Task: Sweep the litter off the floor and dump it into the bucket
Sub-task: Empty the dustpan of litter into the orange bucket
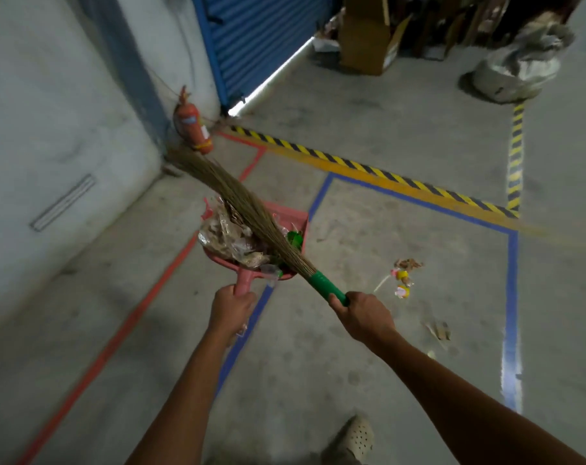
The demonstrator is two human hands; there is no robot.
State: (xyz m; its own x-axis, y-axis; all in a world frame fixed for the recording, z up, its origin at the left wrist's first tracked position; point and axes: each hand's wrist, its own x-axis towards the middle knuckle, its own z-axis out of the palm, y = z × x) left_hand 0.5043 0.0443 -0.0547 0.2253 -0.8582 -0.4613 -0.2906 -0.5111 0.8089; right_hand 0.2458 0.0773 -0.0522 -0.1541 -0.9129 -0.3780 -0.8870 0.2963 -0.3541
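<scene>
Left hand (233, 308) curls round the dustpan (286, 212) handle, right hand (363, 313) round the broom (325, 283); its bristles hide part of the blurred litter (224, 238).

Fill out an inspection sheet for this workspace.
Surface: concrete floor with taped lines and hazard stripes.
Job's things: pink dustpan heaped with litter; broom laid across it; bucket not seen.
Clutter: loose wrappers on the floor to the right.
Hands: left hand grips the dustpan handle; right hand grips the broom's green handle.
Cables: nothing seen.
Surroundings: fire extinguisher, blue shutter, cardboard box, sack.
</scene>
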